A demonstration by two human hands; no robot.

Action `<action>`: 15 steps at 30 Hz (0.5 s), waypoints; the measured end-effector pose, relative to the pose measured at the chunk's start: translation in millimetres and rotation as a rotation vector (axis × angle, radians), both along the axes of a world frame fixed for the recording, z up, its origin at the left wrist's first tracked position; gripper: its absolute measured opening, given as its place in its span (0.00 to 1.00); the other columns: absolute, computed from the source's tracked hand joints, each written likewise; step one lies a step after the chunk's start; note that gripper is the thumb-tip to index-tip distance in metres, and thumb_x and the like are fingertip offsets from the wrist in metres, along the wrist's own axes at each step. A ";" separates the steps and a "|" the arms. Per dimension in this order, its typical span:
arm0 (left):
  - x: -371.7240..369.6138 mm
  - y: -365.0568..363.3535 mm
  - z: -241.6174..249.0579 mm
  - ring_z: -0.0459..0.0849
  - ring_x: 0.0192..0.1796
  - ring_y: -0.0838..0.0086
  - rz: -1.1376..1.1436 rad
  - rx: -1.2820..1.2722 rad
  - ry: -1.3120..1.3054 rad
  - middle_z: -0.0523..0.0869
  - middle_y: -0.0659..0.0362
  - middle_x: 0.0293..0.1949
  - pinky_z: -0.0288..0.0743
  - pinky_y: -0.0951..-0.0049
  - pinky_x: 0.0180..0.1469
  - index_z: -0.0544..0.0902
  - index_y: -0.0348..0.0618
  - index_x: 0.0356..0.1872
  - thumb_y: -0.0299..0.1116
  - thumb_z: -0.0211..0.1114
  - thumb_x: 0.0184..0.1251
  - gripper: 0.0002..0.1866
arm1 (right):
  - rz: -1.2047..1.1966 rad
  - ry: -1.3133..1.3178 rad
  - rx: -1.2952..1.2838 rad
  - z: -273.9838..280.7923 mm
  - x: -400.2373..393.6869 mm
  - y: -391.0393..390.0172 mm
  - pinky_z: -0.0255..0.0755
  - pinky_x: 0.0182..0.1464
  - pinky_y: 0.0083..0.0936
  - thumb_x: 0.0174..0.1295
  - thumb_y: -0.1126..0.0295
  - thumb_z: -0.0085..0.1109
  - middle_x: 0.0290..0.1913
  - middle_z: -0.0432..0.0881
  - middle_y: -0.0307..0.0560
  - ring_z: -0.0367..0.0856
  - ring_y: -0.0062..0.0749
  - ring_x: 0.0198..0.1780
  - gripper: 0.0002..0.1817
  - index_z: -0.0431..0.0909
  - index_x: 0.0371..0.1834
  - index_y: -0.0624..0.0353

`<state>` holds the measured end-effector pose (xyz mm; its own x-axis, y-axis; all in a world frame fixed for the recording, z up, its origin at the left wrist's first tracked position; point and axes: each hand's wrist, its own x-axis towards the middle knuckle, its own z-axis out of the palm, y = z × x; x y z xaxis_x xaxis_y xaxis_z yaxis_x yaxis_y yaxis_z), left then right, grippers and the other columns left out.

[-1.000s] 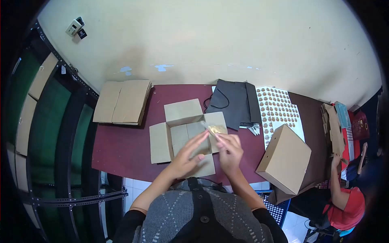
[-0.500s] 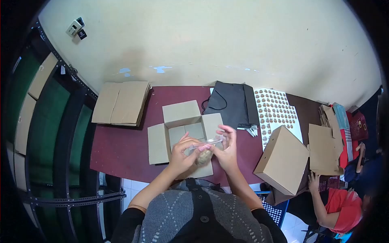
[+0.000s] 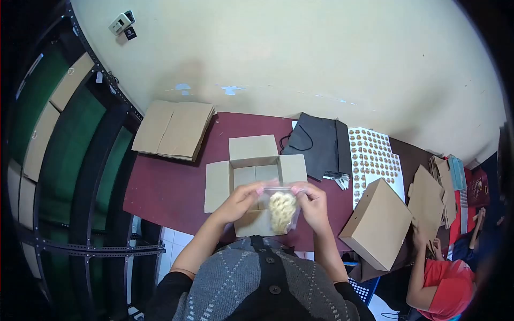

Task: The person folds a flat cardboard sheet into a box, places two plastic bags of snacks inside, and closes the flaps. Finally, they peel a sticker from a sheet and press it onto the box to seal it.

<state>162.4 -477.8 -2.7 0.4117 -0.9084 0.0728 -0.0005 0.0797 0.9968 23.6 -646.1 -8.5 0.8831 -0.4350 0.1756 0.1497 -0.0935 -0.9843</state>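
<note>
A clear plastic bag (image 3: 284,211) with pale, cream-coloured pieces inside hangs between my hands; I cannot make out what the pieces are. My left hand (image 3: 243,199) pinches the bag's top edge at one corner. The other corner is pinched by my right hand (image 3: 312,202). Behind and beneath the bag stands an open cardboard box (image 3: 251,144) with its flaps folded outward. Its front flap and part of its inside are hidden by my hands and the bag.
Flattened cardboard boxes (image 3: 174,128) lie stacked at the left. To the right are a black bag (image 3: 316,147), sticker sheets (image 3: 375,160) and a closed cardboard box (image 3: 377,224). A co-worker in a red top (image 3: 447,286) handles cardboard at the far right. Dark metal shelving (image 3: 80,187) stands left.
My hands have moved apart along the bag's top edge, and the bag now hangs flat and spread out. The view has shifted slightly. The co-worker's cardboard has tilted.
</note>
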 end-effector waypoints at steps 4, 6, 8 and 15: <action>-2.1 -8.0 -19.5 0.67 0.63 0.66 0.088 -0.027 -0.177 0.58 0.54 0.70 0.61 0.61 0.65 0.47 0.51 0.74 0.34 0.57 0.68 0.37 | -0.424 -0.010 0.024 -15.2 0.6 -2.6 0.70 0.45 0.20 0.62 0.73 0.58 0.36 0.83 0.45 0.79 0.26 0.39 0.09 0.82 0.40 0.68; -29.6 -13.3 -21.0 0.62 0.66 0.63 0.062 0.079 -0.243 0.52 0.53 0.71 0.60 0.58 0.66 0.46 0.50 0.74 0.34 0.65 0.61 0.44 | -0.555 -0.024 -0.214 -10.5 3.8 3.3 0.72 0.45 0.22 0.61 0.74 0.59 0.36 0.84 0.49 0.81 0.30 0.39 0.08 0.83 0.39 0.67; -47.8 -21.8 -29.5 0.58 0.69 0.59 0.011 0.107 -0.301 0.46 0.48 0.71 0.59 0.56 0.66 0.39 0.50 0.74 0.34 0.69 0.56 0.52 | -0.455 -0.056 -0.309 -5.1 7.1 18.1 0.73 0.43 0.24 0.58 0.76 0.61 0.36 0.84 0.51 0.82 0.32 0.37 0.08 0.83 0.39 0.67; -36.9 -28.6 -61.6 0.70 0.61 0.67 0.322 -0.038 0.134 0.68 0.51 0.58 0.69 0.68 0.60 0.50 0.44 0.66 0.26 0.58 0.67 0.32 | -0.270 -0.020 -0.363 -42.7 25.1 36.1 0.72 0.50 0.26 0.62 0.76 0.55 0.52 0.76 0.52 0.78 0.34 0.46 0.18 0.72 0.56 0.64</action>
